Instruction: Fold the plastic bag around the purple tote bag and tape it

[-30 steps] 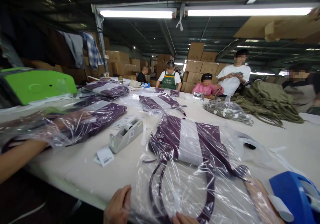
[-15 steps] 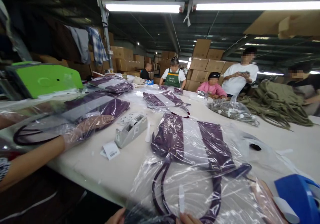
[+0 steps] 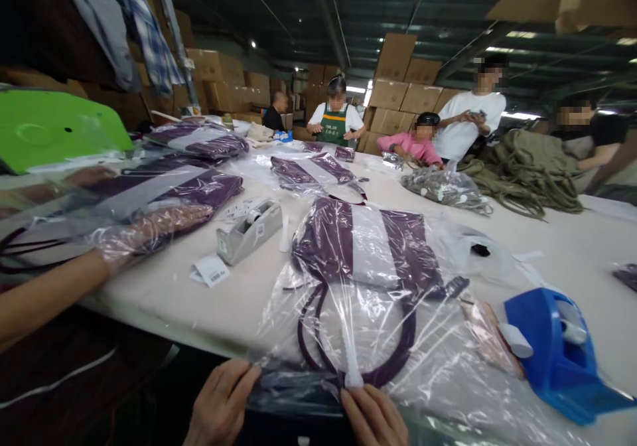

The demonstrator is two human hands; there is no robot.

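A purple and white striped bag (image 3: pixel 365 253) lies in a clear plastic sleeve (image 3: pixel 448 360) on the white table (image 3: pixel 164 300), its dark handles looped toward me. My left hand (image 3: pixel 221 406) pinches the sleeve's near edge at the left, fingers closed on the plastic. My right hand (image 3: pixel 373 416) presses the same edge further right, next to a strip of white tape (image 3: pixel 351 366). A blue tape dispenser (image 3: pixel 560 353) sits just right of the sleeve.
A co-worker's arm (image 3: pixel 44 300) at the left reaches into another bagged purple tote (image 3: pixel 164 194). A grey tape dispenser (image 3: pixel 249 230) and a barcode label (image 3: pixel 212 270) lie between. More bagged totes, olive cord (image 3: pixel 522 174), cartons and several people are at the far side.
The view tilted down and my two hands came up into sight on the sleeve's near edge. The co-worker's arm pushed deeper into the other sleeve.
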